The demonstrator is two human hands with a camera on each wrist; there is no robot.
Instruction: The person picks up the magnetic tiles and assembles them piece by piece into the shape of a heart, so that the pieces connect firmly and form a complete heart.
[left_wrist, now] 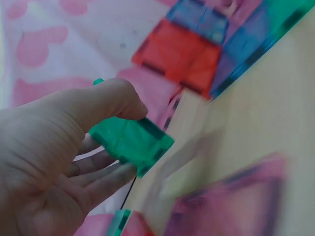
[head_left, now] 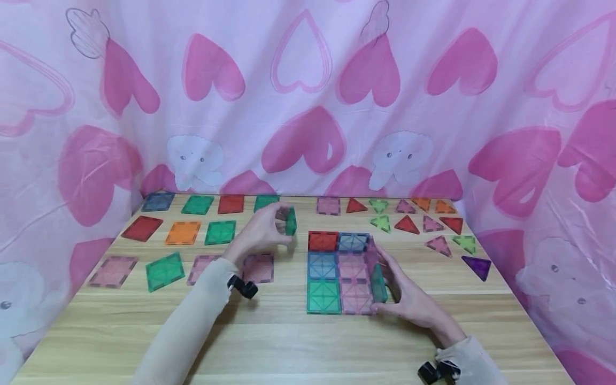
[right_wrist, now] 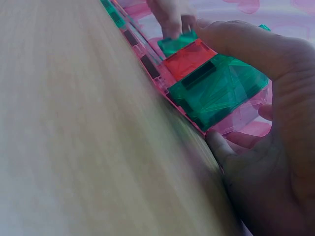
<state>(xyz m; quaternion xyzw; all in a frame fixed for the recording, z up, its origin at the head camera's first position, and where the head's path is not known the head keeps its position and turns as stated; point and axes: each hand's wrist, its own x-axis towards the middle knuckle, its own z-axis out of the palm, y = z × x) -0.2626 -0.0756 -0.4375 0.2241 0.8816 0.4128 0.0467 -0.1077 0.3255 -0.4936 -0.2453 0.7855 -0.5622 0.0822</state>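
Observation:
My left hand point(head_left: 262, 227) pinches a green square magnetic tile point(left_wrist: 133, 142) by its edges, raised over the table left of a tile structure. That structure has a flat floor of blue point(head_left: 322, 266), green point(head_left: 323, 297) and pink point(head_left: 356, 297) squares. Along its back edge stand a red tile point(head_left: 323, 241) and a blue tile point(head_left: 353, 242). On its right side a pink tile point(head_left: 372, 253) and a green tile point(right_wrist: 219, 91) stand upright. Around this right wall, from outside, curve the fingers and thumb of my right hand point(head_left: 409, 297), with the thumb at the front corner.
Loose square tiles lie in rows at the left, among them an orange one point(head_left: 183, 233) and a pink one point(head_left: 113, 271). Several small triangle tiles, such as a purple one point(head_left: 476, 267), are spread at the back right. A pink heart-print curtain point(head_left: 303, 139) hangs behind the table.

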